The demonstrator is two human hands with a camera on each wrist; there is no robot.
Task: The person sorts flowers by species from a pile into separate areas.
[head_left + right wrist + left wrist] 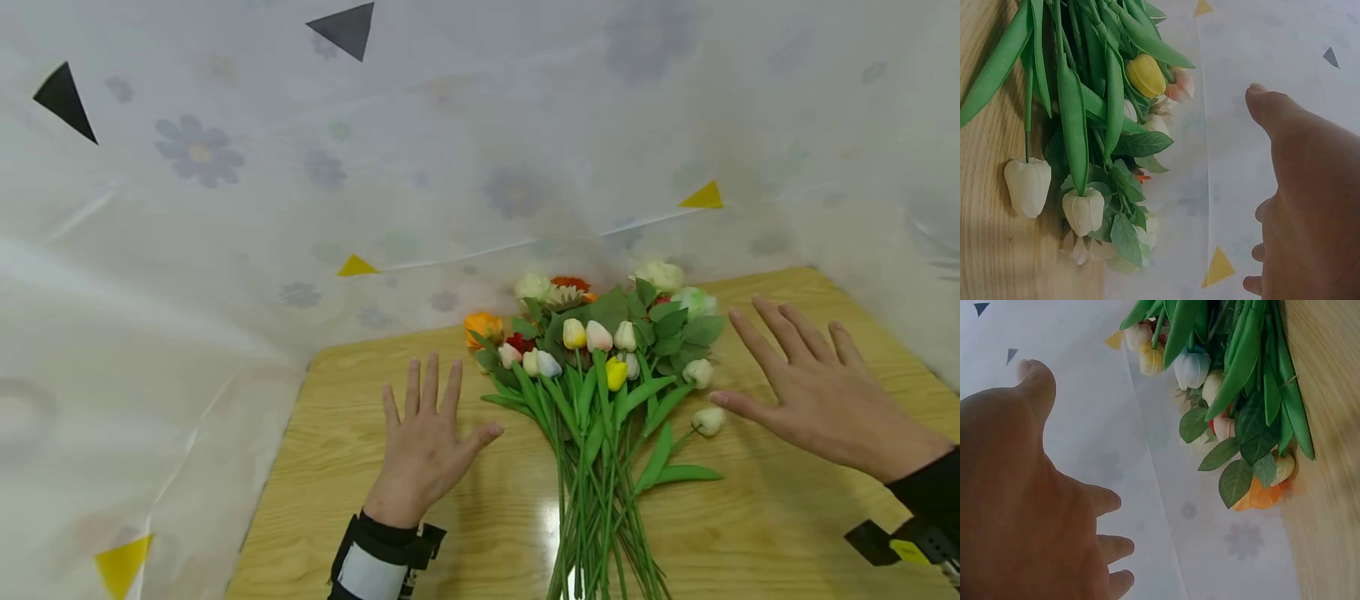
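A translucent flower-printed sheet (pixel 225 250) backs a wooden table (pixel 360 492), where a bunch of artificial flowers (pixel 600 375) lies flat, blooms toward the sheet and stems (pixel 600 517) trailing to the near edge. The bunch looks light, its stems springy and loosely gathered, its heads soft and easily knocked askew; the best hold is probably low around the gathered stems. Left of the bunch, the left hand (pixel 423 442) hovers or rests palm-down, fingers spread and holding nothing. Right of the bunch, the right hand (pixel 817 392) hangs flat, fingers straight and empty, thumb close to a stray white tulip (pixel 707 420)
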